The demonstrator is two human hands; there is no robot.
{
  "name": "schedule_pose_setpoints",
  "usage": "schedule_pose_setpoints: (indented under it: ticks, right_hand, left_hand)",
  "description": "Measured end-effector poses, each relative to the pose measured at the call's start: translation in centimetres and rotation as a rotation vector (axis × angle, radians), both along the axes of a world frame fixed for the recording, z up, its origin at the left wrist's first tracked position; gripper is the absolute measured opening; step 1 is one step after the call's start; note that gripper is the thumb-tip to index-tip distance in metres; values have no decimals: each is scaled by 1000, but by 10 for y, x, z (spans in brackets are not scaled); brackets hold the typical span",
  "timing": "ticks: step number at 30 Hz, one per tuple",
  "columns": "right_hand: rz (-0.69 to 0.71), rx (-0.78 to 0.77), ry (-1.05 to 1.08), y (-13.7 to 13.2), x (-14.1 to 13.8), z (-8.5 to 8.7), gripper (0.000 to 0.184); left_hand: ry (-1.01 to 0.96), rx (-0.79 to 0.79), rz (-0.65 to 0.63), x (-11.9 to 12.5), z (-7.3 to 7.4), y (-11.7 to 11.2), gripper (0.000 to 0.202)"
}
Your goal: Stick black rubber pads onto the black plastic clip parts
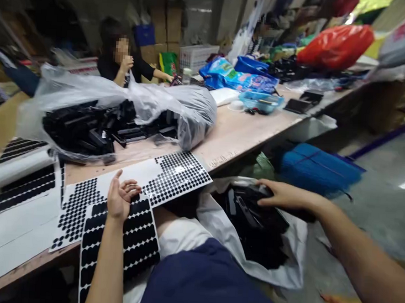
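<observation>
- Left hand point(120, 199): palm up, fingers loosely curled and apart, above the near sheet of black stickers point(142, 241).
- Right hand point(282, 194): on black plastic parts point(243, 213) in the open white sack point(215, 220), right; cannot tell whether its fingers clamp one.
- Dot-sticker sheet point(178, 177): on the table point(246, 133), left, before a translucent plastic bag point(198, 114).

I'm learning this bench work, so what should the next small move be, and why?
Probably lift one black part from the white bag toward the left hand: the right hand is at the bag's open mouth, while the left, palm up beside the black-dotted sheet, appears empty.
</observation>
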State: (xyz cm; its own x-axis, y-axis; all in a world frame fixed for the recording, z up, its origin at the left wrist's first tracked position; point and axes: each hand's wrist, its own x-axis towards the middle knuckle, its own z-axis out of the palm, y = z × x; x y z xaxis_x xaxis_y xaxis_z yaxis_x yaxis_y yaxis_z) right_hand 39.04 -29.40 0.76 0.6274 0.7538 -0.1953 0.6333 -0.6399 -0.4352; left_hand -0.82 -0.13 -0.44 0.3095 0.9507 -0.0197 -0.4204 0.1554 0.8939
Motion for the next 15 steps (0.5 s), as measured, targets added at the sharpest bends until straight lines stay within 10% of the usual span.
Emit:
schedule_pose_setpoints:
  ticks: [8,15]
  right_hand:
    - [-29,-91,4,-27,28,-36,49]
    - [-380,-208,-157,-75,53,-66,33]
  left_hand:
    - [39,69,0,3,4,2,60]
    - [42,58,24,6,7,3,43]
